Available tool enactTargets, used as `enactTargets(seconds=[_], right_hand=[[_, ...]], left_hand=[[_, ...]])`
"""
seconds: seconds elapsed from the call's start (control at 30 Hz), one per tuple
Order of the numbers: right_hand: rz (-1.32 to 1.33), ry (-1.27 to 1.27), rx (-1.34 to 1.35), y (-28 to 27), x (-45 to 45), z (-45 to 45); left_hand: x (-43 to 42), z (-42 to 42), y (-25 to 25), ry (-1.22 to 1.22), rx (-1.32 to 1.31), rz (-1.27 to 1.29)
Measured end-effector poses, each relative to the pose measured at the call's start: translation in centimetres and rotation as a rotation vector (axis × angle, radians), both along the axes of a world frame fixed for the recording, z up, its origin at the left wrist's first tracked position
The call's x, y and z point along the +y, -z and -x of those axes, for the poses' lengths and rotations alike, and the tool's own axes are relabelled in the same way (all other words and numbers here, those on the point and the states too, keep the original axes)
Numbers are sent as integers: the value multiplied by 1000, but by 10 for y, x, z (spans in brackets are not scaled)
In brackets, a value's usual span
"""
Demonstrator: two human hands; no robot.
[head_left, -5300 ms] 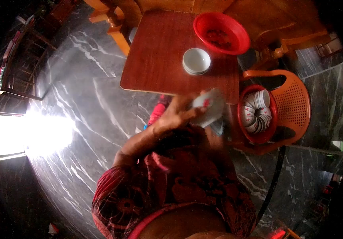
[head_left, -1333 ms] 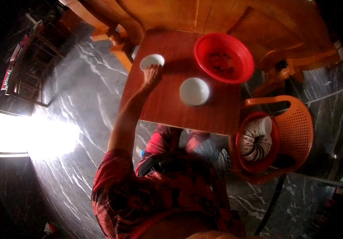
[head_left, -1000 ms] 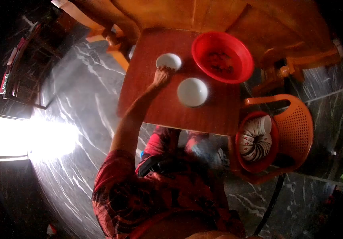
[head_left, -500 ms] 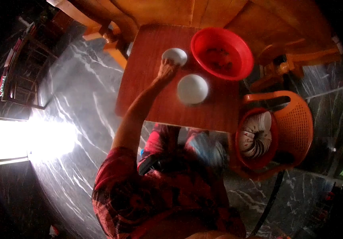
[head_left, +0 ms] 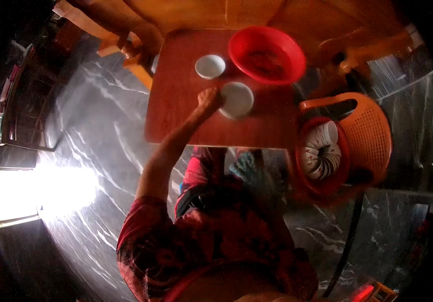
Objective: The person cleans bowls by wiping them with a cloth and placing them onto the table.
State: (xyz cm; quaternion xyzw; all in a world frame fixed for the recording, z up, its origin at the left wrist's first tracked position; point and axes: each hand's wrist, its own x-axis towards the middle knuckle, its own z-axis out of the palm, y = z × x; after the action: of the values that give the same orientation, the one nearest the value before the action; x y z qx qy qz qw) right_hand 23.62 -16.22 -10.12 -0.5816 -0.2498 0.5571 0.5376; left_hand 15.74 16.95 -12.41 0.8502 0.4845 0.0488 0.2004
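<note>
My left hand (head_left: 210, 99) is closed at the left rim of a larger white bowl (head_left: 237, 100) on the reddish-brown table (head_left: 176, 116). Its fingers look curled onto the rim. A smaller white bowl (head_left: 210, 66) stands behind it, untouched. Below the table's front edge, over my lap, there is a blurred blue-green cloth (head_left: 244, 165). My right hand cannot be made out in the dark there.
A red plastic basin (head_left: 297, 63) with dark, unclear contents stands at the table's back right. Right of the table, an orange plastic chair (head_left: 377, 136) bears a red tub (head_left: 302, 173) of several stacked patterned white bowls (head_left: 330, 161). Wooden furniture (head_left: 196, 15) borders the back.
My left hand has left the smaller bowl and moved toward me and onto the larger bowl's rim. The camera view has shifted a little. The blue-green cloth has moved slightly.
</note>
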Motion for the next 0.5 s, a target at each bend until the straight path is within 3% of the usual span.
enactTargets(seconds=[0.43, 0.5], right_hand=[[-145, -12, -92, -21, -3, 16], [-179, 12, -122, -30, 1, 13]], left_hand=[[-20, 0, -25, 50, 18, -357], [-37, 7, -54, 6, -121, -349]])
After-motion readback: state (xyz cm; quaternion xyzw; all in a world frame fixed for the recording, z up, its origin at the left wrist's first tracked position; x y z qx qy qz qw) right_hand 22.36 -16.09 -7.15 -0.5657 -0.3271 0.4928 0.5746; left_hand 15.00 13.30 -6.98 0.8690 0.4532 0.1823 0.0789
